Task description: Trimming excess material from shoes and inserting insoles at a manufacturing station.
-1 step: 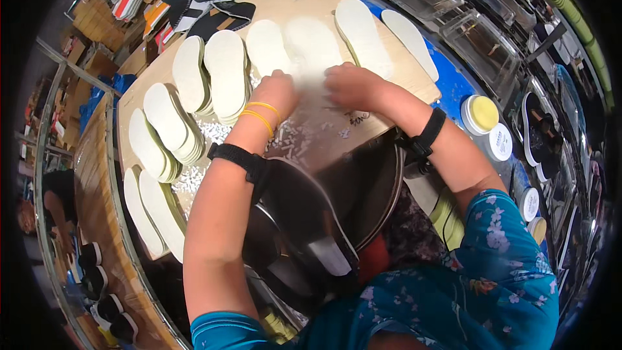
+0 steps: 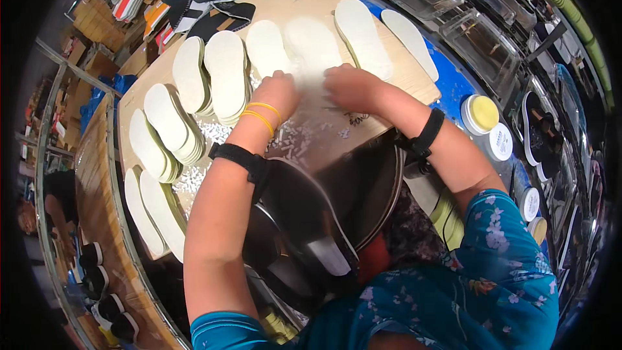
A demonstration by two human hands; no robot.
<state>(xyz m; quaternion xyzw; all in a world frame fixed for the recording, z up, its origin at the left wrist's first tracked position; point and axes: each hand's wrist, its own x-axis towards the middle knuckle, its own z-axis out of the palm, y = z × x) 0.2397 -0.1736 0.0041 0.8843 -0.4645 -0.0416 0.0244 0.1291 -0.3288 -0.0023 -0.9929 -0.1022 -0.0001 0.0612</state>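
My left hand [image 2: 280, 93], with yellow bands at its wrist, is closed over the board at the near end of one cream insole [image 2: 265, 44]. Just to its right my right hand [image 2: 348, 88] is closed too, its fingers curled toward the left. A blurred cream insole [image 2: 311, 42] lies between and beyond them. The gap between the hands is smeared, so whatever the fingers hold does not show. Beyond my right hand lies another insole [image 2: 363, 32]. Stacks of cream insoles [image 2: 223, 68] stand to the left of my left hand.
Small white scraps [image 2: 295, 139] are strewn over the wooden board [image 2: 414, 81]. Round tubs [image 2: 483, 115] stand on the blue surface at right, beside clear plastic trays [image 2: 479, 32]. Black-and-white shoe pieces [image 2: 220, 19] lie at the far left. A dark round-rimmed container [image 2: 372, 201] sits below the board.
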